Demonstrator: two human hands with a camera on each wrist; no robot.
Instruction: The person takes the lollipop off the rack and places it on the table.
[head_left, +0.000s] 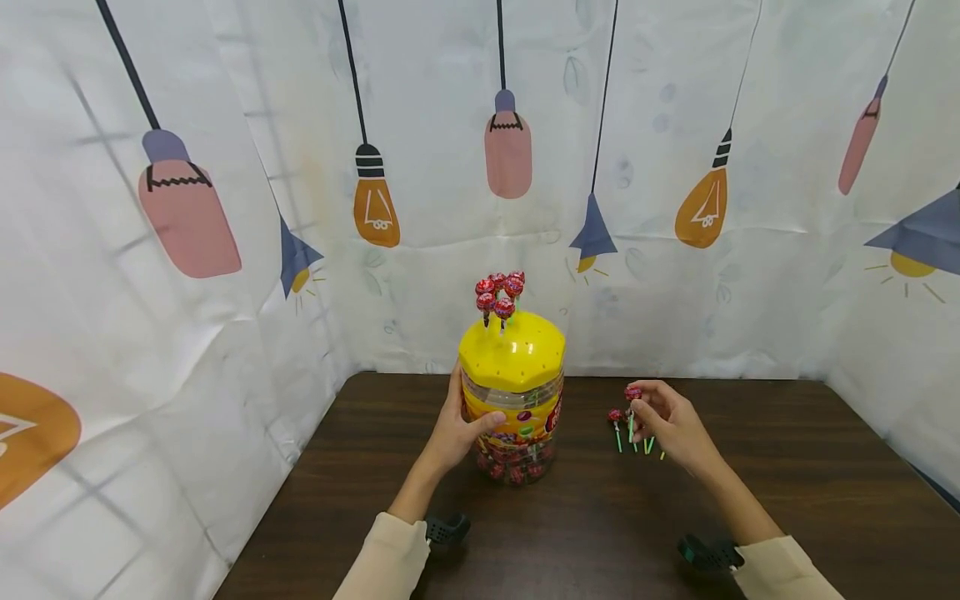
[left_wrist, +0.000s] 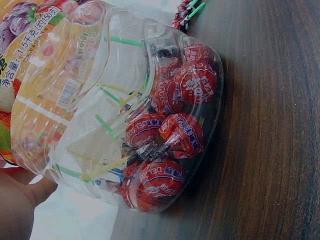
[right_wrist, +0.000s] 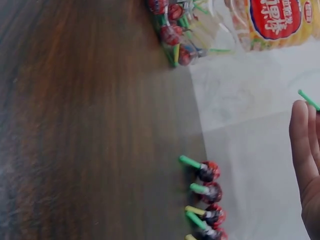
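A clear plastic candy jar (head_left: 536, 425) with a yellow domed lid (head_left: 517, 354) stands upright on the table. My left hand (head_left: 450, 435) grips its left side, thumb across the front label. Several red-wrapped lollipops (head_left: 504, 308) stick up from the lid, and more wrapped lollipops (left_wrist: 180, 135) lie inside the jar's bottom. Right of the jar, my right hand (head_left: 672, 427) pinches a lollipop (head_left: 632, 393), candy end up, above the table. In the right wrist view only its green stick (right_wrist: 309, 99) shows past the fingers. Beside that hand, several loose lollipops (right_wrist: 212, 192) lie in a row.
The dark wooden table (head_left: 600, 533) stretches beneath everything. A white cloth printed with hanging lamps (head_left: 450, 275) rises behind the table and along its sides. Each wrist wears a black strap (head_left: 447, 529).
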